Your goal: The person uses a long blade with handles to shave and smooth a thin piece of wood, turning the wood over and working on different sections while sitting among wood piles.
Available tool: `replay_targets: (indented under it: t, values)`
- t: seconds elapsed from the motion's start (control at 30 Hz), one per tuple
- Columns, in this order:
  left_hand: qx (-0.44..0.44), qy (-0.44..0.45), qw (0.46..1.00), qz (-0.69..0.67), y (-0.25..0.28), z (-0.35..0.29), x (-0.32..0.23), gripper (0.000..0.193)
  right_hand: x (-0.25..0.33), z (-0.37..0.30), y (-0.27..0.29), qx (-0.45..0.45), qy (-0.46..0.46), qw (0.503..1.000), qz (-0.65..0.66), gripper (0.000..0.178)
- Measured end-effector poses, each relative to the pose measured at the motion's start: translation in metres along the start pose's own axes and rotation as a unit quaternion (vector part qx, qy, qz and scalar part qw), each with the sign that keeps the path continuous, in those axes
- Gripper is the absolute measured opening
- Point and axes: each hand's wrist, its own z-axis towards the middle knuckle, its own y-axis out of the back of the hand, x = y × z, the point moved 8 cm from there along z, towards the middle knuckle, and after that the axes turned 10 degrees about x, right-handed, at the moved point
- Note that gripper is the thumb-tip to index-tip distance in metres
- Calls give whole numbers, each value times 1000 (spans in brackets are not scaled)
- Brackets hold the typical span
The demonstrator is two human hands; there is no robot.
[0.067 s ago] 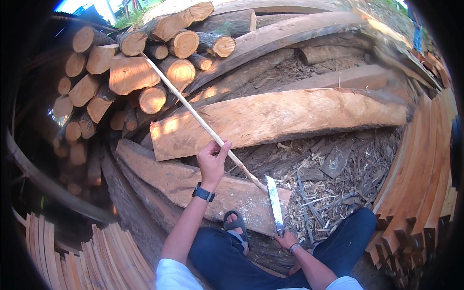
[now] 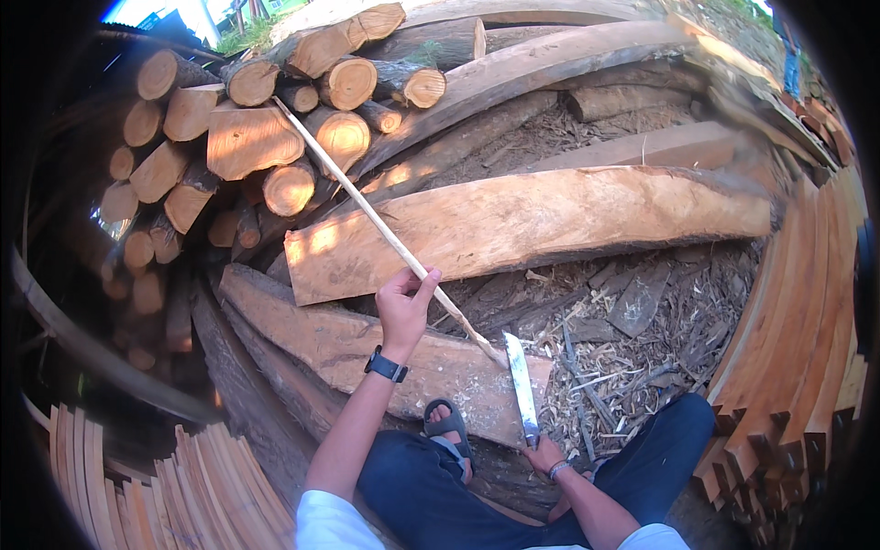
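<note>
My left hand [image 2: 403, 301] is closed round a long, thin peeled wooden stick [image 2: 362, 200]. The stick slants from the log pile at the upper left down to a flat wooden slab [image 2: 367, 346], where its near end meets the slab's right part. My right hand [image 2: 545, 454] grips the handle of a machete [image 2: 521, 385]. Its broad pale blade points up and away from me, with the tip close beside the stick's lower end. Whether blade and stick touch, I cannot tell.
Cut logs [image 2: 342, 137] are stacked at the upper left. A larger slab [image 2: 532, 220] lies across the middle, with wood shavings [image 2: 605, 376] on the ground nearer me. Bundles of sawn strips stand at the lower left [image 2: 183, 477] and right [image 2: 779, 339]. A person [image 2: 790, 60] stands far right.
The stick's far end has shifted slightly to the right, and its near end a touch left. My right hand and the machete stay in place.
</note>
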Motion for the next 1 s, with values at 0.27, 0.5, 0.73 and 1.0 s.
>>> replay_targets:
  t: [0.27,0.5,0.73,1.0]
  values:
    - [-30,-31,999,-7,-1,-3,-21,22,-5,4,-2,-8,-2,1000,5,60]
    - [-55,-46,997,-21,2,-6,-15,21,-7,8,-5,4,1,1000,10,61]
    - [-14,-28,999,-25,-8,-4,-13,21,-11,11,-7,-10,2,1000,1,61]
    - [5,-40,999,-23,-15,-5,-22,19,-10,9,-6,-8,2,1000,5,61]
